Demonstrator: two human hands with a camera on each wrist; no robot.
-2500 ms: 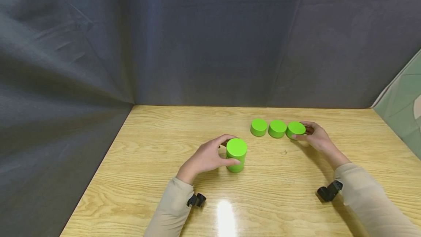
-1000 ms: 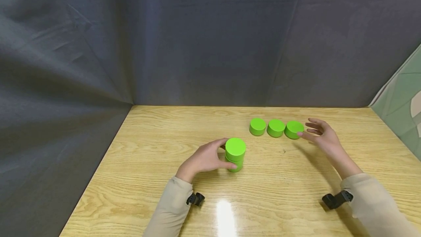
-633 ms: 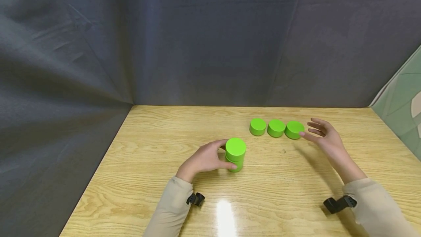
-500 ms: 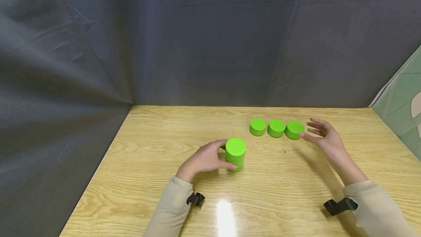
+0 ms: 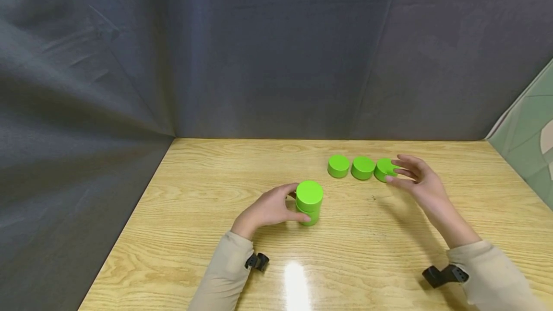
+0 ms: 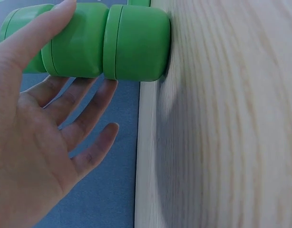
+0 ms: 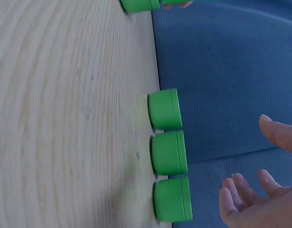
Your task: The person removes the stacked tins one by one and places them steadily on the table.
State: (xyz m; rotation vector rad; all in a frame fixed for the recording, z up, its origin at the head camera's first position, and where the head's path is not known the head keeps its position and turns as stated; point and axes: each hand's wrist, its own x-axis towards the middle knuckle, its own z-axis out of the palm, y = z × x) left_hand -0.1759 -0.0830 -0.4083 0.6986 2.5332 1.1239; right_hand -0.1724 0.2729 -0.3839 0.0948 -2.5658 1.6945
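My left hand [image 5: 270, 205] grips a stack of green round lidded pots [image 5: 309, 200] between thumb and fingers. Three pots show in this stack in the left wrist view, the bottom pot [image 6: 139, 43] standing on the wood and the thumb lying across the middle pot [image 6: 82, 45]. Further right, three like pots form a row: a left pot [image 5: 339, 167], a middle pot [image 5: 363, 168] and a right pot [image 5: 383, 171]. My right hand [image 5: 421, 184] hovers by the right pot, its loosely bent fingers overlapping it in the head view. The right wrist view shows the hand apart from the row, holding nothing.
Everything stands on a light wood-grain table [image 5: 194, 244]. A dark grey cloth [image 5: 276, 61] hangs behind it and along its left side. A pale green patterned surface [image 5: 524, 131] shows at the far right.
Earlier, the right hand gripped the right pot of the row; it let go, drew back to the right, then came left over that pot again. The left hand keeps its hold on the stack.
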